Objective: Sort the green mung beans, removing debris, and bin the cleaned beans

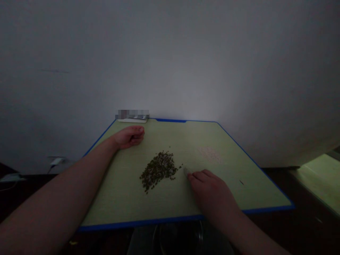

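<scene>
At centre left, the left hand (pixel 130 137) is resting with fingers closed beneath a white tray (pixel 132 120), its contents showing blurred. Dark pieces (pixel 160 165) are lying mid-frame; rightward, the right hand (pixel 211 193) is pinching a pale sliver (pixel 185 171). Pale bits (pixel 211 154) are lying above it on the blue-edged desk (pixel 180 136).

2 bare, rounded forearms (pixel 66 187) narrow smoothly into bare wrists (pixel 114 141) and bare hands (pixel 128 137).

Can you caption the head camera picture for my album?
Left hand and right hand flank a dark pile of small bits on a blue-edged table.
</scene>
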Motion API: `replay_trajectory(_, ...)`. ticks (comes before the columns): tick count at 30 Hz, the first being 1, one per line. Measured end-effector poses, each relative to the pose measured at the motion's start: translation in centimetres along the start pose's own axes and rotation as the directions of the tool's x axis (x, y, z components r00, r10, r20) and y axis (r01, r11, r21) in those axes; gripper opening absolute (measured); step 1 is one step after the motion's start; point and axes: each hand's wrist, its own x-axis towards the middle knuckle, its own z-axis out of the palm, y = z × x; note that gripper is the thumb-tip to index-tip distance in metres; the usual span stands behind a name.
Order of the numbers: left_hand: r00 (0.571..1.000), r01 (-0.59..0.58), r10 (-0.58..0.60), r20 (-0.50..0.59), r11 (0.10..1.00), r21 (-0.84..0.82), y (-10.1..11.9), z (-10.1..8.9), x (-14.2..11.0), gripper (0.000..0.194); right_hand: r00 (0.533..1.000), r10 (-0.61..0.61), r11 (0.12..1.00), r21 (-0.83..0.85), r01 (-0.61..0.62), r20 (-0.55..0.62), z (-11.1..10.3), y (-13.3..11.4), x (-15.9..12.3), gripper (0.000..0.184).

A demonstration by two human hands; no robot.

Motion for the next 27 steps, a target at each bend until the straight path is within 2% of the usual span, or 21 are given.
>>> replay_trajectory(5, 1.000, 0.003, -0.003, 0.001, 1.000, -0.001, 0.0, 0.1, 0.0, 0.034, 0.998, 0.056, 0.998, -0.023, -0.056, 0.001, 0.1, 1.3, -0.8, 0.035)
replay_trajectory(12, 1.000, 0.003, -0.003, 0.000, 1.000, 0.000, 0.0, 0.0, 0.1, 0.034, 0.996, -0.092, 0.995, 0.040, 0.092, -0.011, -0.3, -0.3, -0.6, 0.034)
replay_trajectory(16, 1.000, -0.008, 0.008, -0.001, 1.000, 0.012, 0.0, 0.1, 0.0, 0.037, 0.998, -0.036, 0.998, 0.047, 0.034, 0.052, -0.2, -0.1, 0.7, 0.034)
replay_trajectory(24, 1.000, -0.016, 0.016, 0.005, 1.000, 0.011, 0.0, 0.1, 0.0, 0.034, 0.975, 0.161, 0.981, 0.080, -0.174, 0.156, -1.2, 4.6, 2.3, 0.030)
replay_trajectory(27, 1.000, -0.012, 0.012, -0.003, 1.000, 0.007, 0.1, 0.3, 0.0, 0.032, 0.973, 0.155, 0.974, 0.137, -0.179, 0.170, -1.6, 5.4, 2.1, 0.027)
